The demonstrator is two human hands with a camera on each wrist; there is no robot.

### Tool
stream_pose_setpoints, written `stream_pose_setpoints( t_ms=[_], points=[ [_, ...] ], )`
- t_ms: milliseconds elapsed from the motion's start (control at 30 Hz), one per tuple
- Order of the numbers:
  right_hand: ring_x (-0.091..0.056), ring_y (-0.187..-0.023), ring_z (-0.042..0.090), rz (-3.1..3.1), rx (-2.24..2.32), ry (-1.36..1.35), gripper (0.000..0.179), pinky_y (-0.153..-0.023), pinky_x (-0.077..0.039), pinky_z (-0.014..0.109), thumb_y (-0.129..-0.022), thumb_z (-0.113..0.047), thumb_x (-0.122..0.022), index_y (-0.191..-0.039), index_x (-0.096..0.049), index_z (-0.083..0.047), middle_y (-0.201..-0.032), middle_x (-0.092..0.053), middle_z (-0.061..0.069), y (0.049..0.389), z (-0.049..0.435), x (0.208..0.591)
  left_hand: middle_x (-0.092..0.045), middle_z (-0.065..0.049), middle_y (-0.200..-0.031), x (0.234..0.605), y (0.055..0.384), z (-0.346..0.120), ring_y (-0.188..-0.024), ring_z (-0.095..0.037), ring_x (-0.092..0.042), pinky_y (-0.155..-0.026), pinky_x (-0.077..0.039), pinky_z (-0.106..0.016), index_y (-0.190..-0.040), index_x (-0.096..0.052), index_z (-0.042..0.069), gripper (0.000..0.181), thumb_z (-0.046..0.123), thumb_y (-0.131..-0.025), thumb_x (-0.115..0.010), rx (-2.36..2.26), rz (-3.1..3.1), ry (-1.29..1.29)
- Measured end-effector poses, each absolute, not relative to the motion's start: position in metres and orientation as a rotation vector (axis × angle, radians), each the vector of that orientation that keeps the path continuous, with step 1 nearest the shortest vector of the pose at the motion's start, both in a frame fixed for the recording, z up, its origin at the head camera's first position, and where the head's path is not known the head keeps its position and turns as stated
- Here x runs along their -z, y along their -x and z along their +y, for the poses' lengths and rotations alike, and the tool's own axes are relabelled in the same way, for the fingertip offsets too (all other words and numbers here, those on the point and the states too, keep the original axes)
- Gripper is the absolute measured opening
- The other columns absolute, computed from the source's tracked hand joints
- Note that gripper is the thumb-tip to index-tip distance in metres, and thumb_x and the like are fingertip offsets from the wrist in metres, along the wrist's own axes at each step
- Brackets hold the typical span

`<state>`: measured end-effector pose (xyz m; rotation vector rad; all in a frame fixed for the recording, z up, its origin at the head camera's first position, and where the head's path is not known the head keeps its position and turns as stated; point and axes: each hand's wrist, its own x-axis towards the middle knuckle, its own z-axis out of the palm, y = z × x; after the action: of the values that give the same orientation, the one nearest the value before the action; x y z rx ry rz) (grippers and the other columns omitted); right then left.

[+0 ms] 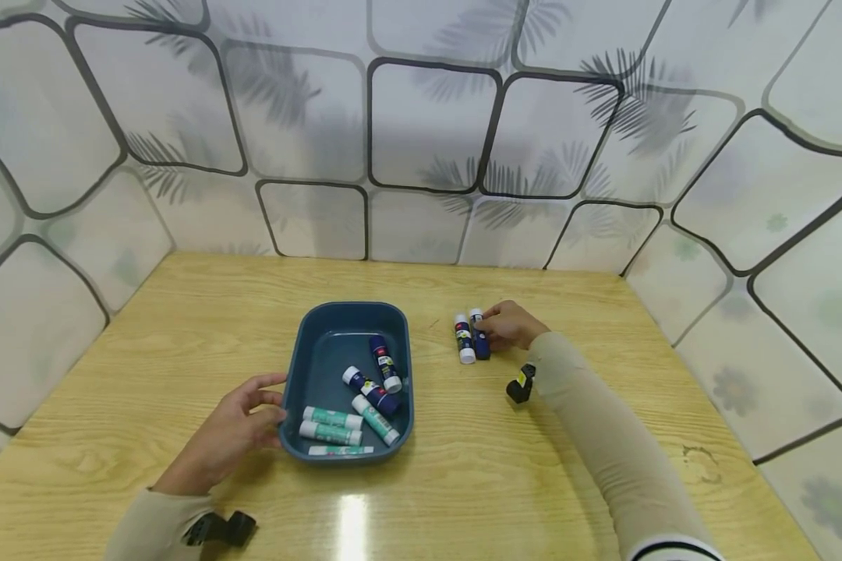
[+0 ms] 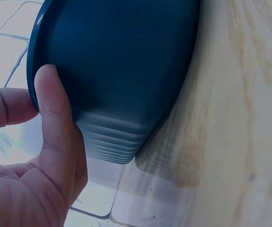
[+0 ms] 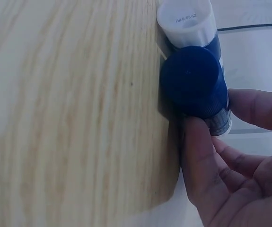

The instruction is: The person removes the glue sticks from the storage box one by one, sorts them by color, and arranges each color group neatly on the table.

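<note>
On the table stands a dark blue plastic bin [image 1: 302, 335], which holds two navy glue sticks [image 1: 370, 389] and several green-and-white ones [image 1: 331, 433]. My left hand [image 1: 235, 425] rests against its left side; in the left wrist view the thumb [image 2: 53, 104] touches the outer wall just under the rim. To the right of the bin, two navy glue sticks lie side by side. My right hand [image 1: 511, 326] pinches the right one, a glue stick with a dark blue end [image 3: 192, 80], between thumb and finger. Beside it is the white-ended glue stick [image 1: 465, 340].
Patterned panels [image 1: 435, 125] enclose the wooden table [image 1: 203, 312] at the back and both sides. A black wrist device [image 1: 521, 383] sits by the right sleeve, another [image 1: 221, 530] by the left. A faint ring mark [image 1: 702, 463] shows on the wood at right.
</note>
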<state>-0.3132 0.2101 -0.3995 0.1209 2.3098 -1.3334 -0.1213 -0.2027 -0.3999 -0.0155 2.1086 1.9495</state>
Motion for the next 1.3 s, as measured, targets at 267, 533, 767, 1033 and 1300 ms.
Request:
stream_pose_setpoints(
  t_ms=[267, 533, 767, 1033, 1300],
  points=[
    [-0.064, -0.081, 0.019, 2.322, 1.305, -0.121, 0.040, -0.075, -0.057, 0.034, -0.094, -0.010, -0.060, -0.126, -0.049, 0.011, -0.109, -0.061, 0.020, 0.3132, 0.2078, 0.3967, -0.042, -0.022, -0.115, 0.3987, 0.1221, -0.2030, -0.085, -0.025, -0.058, -0.067, -0.057, -0.040, -0.146, -0.029, -0.003, 0.057, -0.005, -0.092, -0.049, -1.980, 2.078, 0.001],
    [-0.063, -0.080, 0.018, 2.326, 1.300, -0.134, 0.038, -0.072, -0.057, 0.032, -0.095, -0.010, -0.060, -0.125, -0.049, 0.011, -0.108, -0.061, 0.019, 0.3135, 0.2068, 0.3962, -0.042, -0.022, -0.115, 0.3973, 0.1217, -0.2025, -0.086, -0.025, -0.057, -0.068, -0.057, -0.041, -0.146, -0.029, -0.003, 0.057, -0.005, -0.092, -0.049, -1.966, 2.090, 0.007],
    [-0.062, -0.077, 0.017, 2.324, 1.289, -0.139, 0.037, -0.070, -0.057, 0.032, -0.094, -0.010, -0.061, -0.124, -0.050, 0.010, -0.103, -0.060, 0.016, 0.3126, 0.2059, 0.3955, -0.042, -0.022, -0.115, 0.3977, 0.1218, -0.2024, -0.085, -0.026, -0.058, -0.067, -0.057, -0.040, -0.146, -0.029, -0.002, 0.057, -0.005, -0.092, -0.049, -1.965, 2.086, 0.022],
    [-0.063, -0.076, 0.017, 2.305, 1.303, -0.155, 0.038, -0.070, -0.057, 0.033, -0.094, -0.010, -0.061, -0.124, -0.049, 0.010, -0.104, -0.061, 0.017, 0.3132, 0.2053, 0.3975, -0.042, -0.021, -0.114, 0.3980, 0.1211, -0.2030, -0.084, -0.025, -0.057, -0.067, -0.057, -0.040, -0.146, -0.029, -0.002, 0.057, -0.005, -0.092, -0.049, -1.968, 2.080, 0.021],
    [-0.063, -0.083, 0.019, 2.301, 1.295, -0.152, 0.041, -0.074, -0.057, 0.033, -0.095, -0.011, -0.060, -0.128, -0.047, 0.010, -0.114, -0.058, 0.020, 0.3122, 0.2048, 0.3942, -0.042, -0.022, -0.115, 0.3986, 0.1213, -0.2035, -0.083, -0.025, -0.058, -0.066, -0.057, -0.040, -0.146, -0.029, -0.002, 0.057, -0.005, -0.092, -0.049, -1.969, 2.080, 0.010]
  ],
)
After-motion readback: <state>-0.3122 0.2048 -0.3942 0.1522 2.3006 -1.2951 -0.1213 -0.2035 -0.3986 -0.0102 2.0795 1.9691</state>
